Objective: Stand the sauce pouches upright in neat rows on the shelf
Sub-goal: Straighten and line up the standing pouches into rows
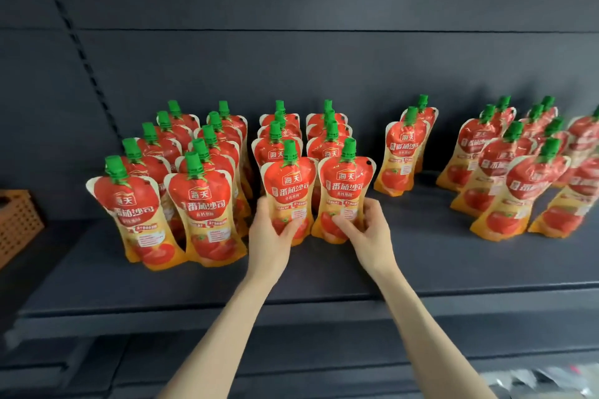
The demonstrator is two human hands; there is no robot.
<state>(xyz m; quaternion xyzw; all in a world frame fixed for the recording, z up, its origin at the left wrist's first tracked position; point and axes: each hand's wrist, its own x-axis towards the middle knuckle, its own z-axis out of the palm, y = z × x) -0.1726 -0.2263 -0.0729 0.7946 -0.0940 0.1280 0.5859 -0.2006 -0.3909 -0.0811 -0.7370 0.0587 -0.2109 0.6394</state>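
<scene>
Shelving well advanced: four rows stand upright at left on the shelf [421, 269], where the left hand [270, 236] and right hand [369, 230] each grasp a near front pouch [288, 194] [345, 194]; the short middle row [402, 152] and looser right group [518, 172] remain.

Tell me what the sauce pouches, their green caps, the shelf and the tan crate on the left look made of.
Sauce pouches: glossy printed plastic film, likely; glare and creases show. Green caps: moulded plastic, ridged. Shelf: matt dark painted metal, probably. Crate: wood or plastic lattice; unclear.
</scene>
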